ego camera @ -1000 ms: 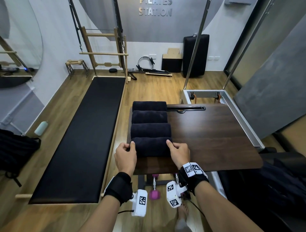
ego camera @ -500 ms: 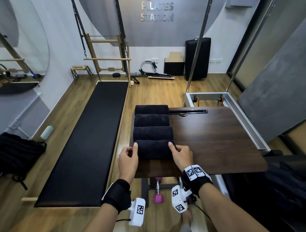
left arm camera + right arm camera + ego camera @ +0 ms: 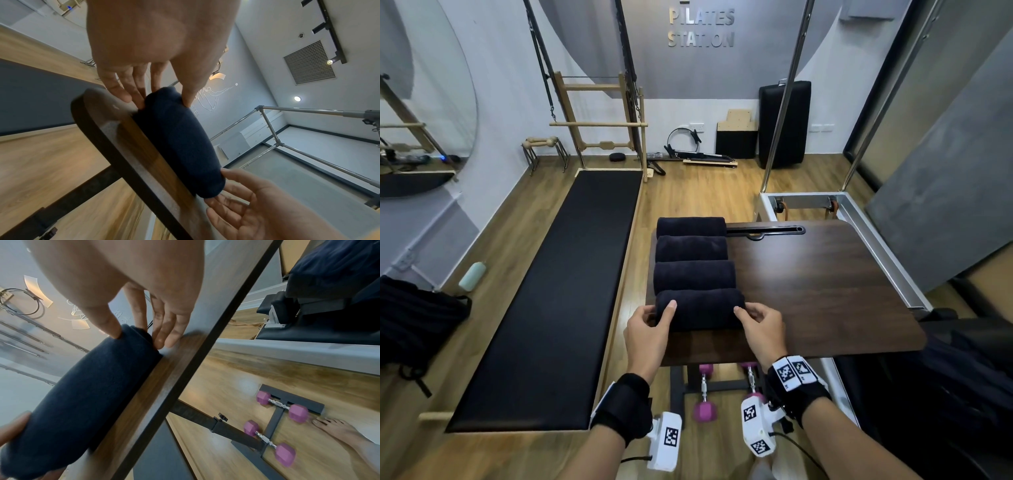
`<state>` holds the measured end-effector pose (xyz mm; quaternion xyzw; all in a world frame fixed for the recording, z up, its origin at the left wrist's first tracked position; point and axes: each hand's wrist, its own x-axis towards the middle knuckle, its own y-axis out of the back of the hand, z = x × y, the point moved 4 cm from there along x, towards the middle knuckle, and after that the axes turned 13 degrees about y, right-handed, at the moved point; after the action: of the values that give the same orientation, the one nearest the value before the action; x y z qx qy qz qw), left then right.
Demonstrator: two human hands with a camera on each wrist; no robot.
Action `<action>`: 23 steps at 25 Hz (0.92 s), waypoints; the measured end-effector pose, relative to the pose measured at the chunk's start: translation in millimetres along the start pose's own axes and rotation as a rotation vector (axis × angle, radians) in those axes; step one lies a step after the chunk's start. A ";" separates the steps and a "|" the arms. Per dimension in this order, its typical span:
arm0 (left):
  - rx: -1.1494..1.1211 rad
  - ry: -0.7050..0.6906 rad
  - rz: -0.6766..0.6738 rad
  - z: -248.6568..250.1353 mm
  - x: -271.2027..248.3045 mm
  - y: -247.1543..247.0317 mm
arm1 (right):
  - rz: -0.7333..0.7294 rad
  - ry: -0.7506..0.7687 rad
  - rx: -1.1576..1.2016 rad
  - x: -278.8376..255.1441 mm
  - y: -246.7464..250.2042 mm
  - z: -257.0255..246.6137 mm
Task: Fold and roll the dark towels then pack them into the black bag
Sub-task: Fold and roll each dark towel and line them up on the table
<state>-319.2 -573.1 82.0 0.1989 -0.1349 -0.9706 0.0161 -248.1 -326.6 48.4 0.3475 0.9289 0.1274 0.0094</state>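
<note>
Rolled towel (image 3: 699, 309) touches three more rolls (image 3: 693, 257) behind it.

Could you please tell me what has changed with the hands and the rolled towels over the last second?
Very little. The left hand and right hand keep gripping the two ends of the nearest rolled towel, the fingers only shifting slightly. The three rolls behind and the wooden table stayed put.

The ends of the nearest rolled towel (image 3: 700, 310) are covered by the left hand (image 3: 648, 334) and right hand (image 3: 763, 330). The black bag (image 3: 412, 320) is cut off at the left edge. The dumbbells (image 3: 282, 406) are blurred.
</note>
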 end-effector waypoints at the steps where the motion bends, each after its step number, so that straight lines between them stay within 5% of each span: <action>1: -0.003 0.004 0.014 0.9 0.2 1.2 | 0.001 0.007 0.001 1.3 -1.6 -0.4; 9: 0.050 0.006 -0.033 9.2 2.1 -0.4 | -0.034 0.053 -0.119 2.9 -10.8 -5.6; 23: 0.006 0.005 -0.035 2.0 -5.2 1.6 | -0.061 -0.002 0.002 4.3 3.9 5.1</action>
<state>-315.2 -573.7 86.2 0.2038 -0.1342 -0.9698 -0.0010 -248.3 -319.8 44.7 0.3192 0.9392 0.1260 0.0138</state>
